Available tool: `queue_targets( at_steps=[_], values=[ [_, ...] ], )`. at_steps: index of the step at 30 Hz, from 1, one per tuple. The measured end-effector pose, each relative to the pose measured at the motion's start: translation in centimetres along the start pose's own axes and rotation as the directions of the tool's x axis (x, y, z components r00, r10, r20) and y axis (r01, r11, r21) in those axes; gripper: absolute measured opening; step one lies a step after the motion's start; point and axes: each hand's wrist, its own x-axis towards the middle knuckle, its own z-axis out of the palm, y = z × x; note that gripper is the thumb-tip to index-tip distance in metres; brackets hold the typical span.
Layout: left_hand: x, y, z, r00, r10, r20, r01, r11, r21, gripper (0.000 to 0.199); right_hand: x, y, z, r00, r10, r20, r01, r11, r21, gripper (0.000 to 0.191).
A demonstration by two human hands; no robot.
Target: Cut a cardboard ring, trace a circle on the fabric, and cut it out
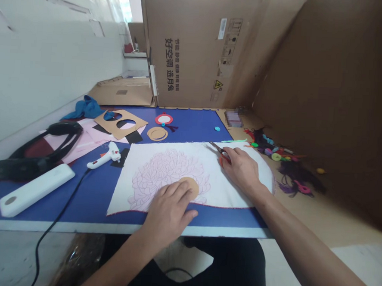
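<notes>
White cloth drawn with a pink flower lay on the blue table. My left hand pressed open and flat on its six o'clock side, holding nothing. My right hand curled closed around red-handled scissors at two o'clock on the cloth. A white glue gun lay at nine o'clock, and a cardboard box stood at twelve.
</notes>
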Motion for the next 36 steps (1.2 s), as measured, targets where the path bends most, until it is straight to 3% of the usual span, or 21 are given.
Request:
queue_targets(
  at_steps=[19,27,32,36],
  values=[
    [-0.6,2.6,0.4,0.991,-0.126,-0.038,0.128,0.99,0.055,0.049,0.0,-0.2,-0.3,1.0,0.005,0.019,-0.004,1.0,-0.012,0.027],
    [-0.7,2.3,0.2,0.992,-0.123,-0.007,0.123,0.992,0.013,0.049,-0.1,0.0,0.1,1.0,0.0,-0.008,0.0,1.0,-0.018,0.028],
    [0.0,1.6,-1.0,0.996,-0.088,0.027,0.089,0.996,-0.012,0.036,-0.1,0.0,0.2,1.0,0.003,-0.002,-0.003,1.0,-0.019,0.027],
    [1.1,0.4,-2.3,0.991,-0.046,0.123,0.048,0.999,-0.013,0.039,-0.1,0.0,0.1,1.0,0.0,0.0,0.0,1.0,-0.026,0.026]
  ],
)
